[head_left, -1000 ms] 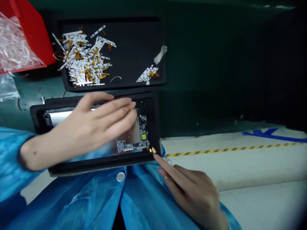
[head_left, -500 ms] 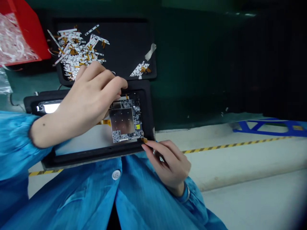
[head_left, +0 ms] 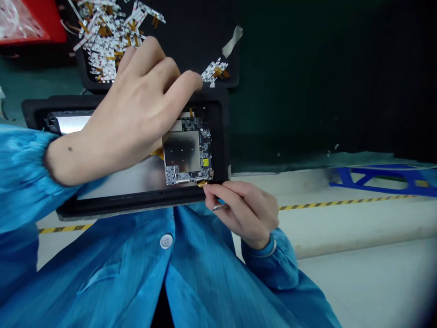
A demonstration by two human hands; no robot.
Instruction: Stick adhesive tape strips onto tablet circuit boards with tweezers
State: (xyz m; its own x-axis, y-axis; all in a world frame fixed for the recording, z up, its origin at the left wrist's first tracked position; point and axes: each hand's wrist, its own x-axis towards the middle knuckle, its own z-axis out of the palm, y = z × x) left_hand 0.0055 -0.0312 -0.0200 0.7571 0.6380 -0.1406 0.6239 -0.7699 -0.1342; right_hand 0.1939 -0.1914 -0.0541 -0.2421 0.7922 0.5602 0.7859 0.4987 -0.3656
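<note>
Change: R hand (head_left: 244,212) has brought the gold strip (head_left: 202,184) in from the board's corner to just below its near edge, a bit right of the white socket (head_left: 182,181). Meaning for the job, my read: strip's now being worked along the socket side. Can't tell if it's joined or loose.

R hand state: thumb + finger closed in a tight pinch on strip end, other fingers curled; slim metal tool (head_left: 221,207) pokes out btwn them, type unclear.

L hand (head_left: 146,95): half-curled, back up, arched over far side of the black tray (head_left: 222,132); tips hidden, can't tell if it has hold of anything.

Circuit board (head_left: 182,157): flat, right end of that tray, yellow sticker (head_left: 205,162) facing up; silver panel (head_left: 126,182) to its left.

Vs. first frame: L hand was stretched low across the board, covering much of it; now up at the far rim, most of board bare. R hand had only a fingertip at the strip, out past the corner; now a proper pinch. View's shifted too: far tray (head_left: 191,36) w/ loose strips (head_left: 102,66) now cut off at top.
</note>
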